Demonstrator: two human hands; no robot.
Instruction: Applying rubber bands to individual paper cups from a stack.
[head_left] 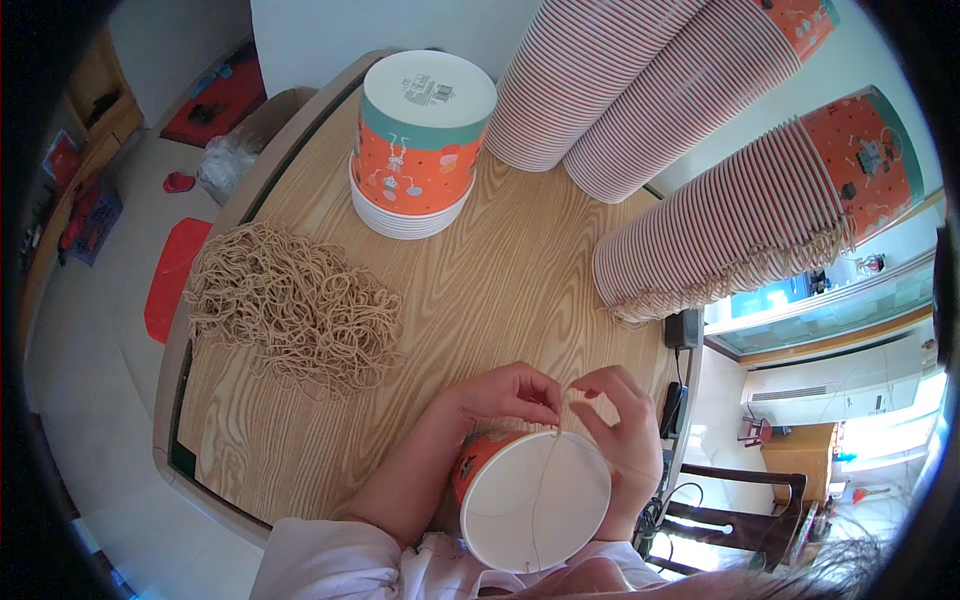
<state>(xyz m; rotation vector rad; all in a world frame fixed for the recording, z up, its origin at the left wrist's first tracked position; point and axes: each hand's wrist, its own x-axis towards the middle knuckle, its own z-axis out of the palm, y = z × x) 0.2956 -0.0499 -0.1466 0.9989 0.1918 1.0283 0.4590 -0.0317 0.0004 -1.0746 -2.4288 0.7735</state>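
Observation:
A white-lined paper bucket (490, 505) with an orange patterned outside lies tilted against my body, its mouth facing up. A thin beige string (537, 500) crosses its opening from the far rim to the near rim. My left hand (515, 393) rests at the far rim, thumb and forefinger pinched on the string's end there. Just to its right, my right hand (622, 425) is bent over the rim, thumb and forefinger curved with a gap between them. Whether a thin strand touches its fingertips is too small to tell.
A heap of loose beige strings (295, 305) lies on the wooden table (480, 300) at left. Upturned buckets (420, 140) stand behind it. Long nested bucket stacks (600, 80) fill the far right; one stack (730, 215) has strings along its rims. A dark chair (740, 510) stands at right.

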